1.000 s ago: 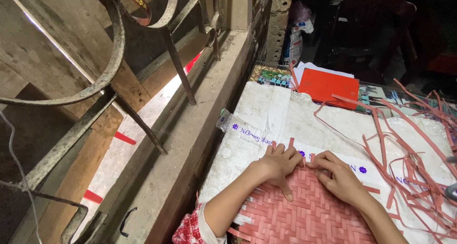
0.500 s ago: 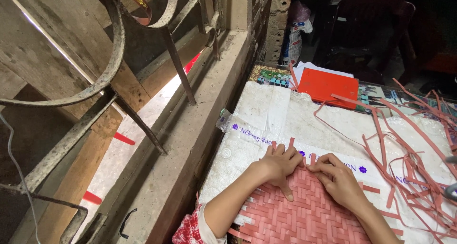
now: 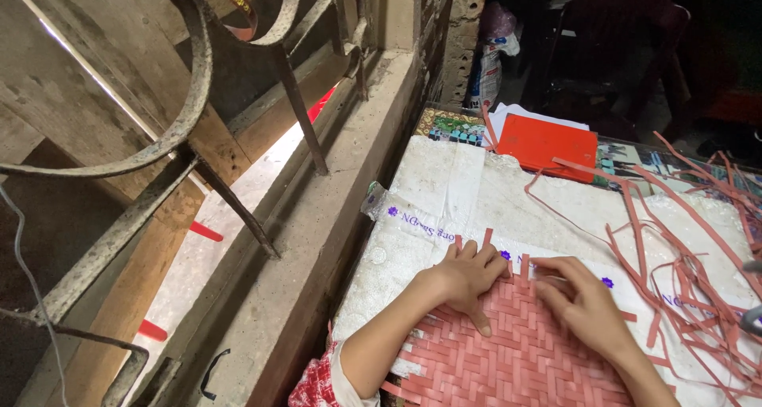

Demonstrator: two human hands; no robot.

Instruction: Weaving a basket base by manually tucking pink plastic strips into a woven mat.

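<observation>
Hands — left hand (image 3: pixel 468 276) and right hand (image 3: pixel 579 304) (perhaps pinching) — press flat, fingers spread, on pink woven mat (image 3: pixel 508 351).

Woven mat (image 3: pixel 516 351) salmon pink, tight diagonal basket-weave check. Loose strips (image 3: pixel 683 272) same salmon pink, plain, tangled at right. Plastic sheet (image 3: pixel 476 192) under them white, faintly textured, with purple print and small purple flower marks. Flat folder (image 3: pixel 548 145) bright orange-red, plain, on white paper (image 3: pixel 508 115). Patterned tile edge (image 3: pixel 448 127) multicolour mosaic, green, yellow, blue. Sleeve (image 3: pixel 317 387) red with white pattern. Concrete ledge (image 3: pixel 341 216) grey-brown, mottled. Iron grille (image 3: pixel 182 129) rusty dark brown, curved scrollwork. Red marks (image 3: pixel 205 232) on pale speckled floor below. Sack (image 3: pixel 484 69) in background white with blue.
</observation>
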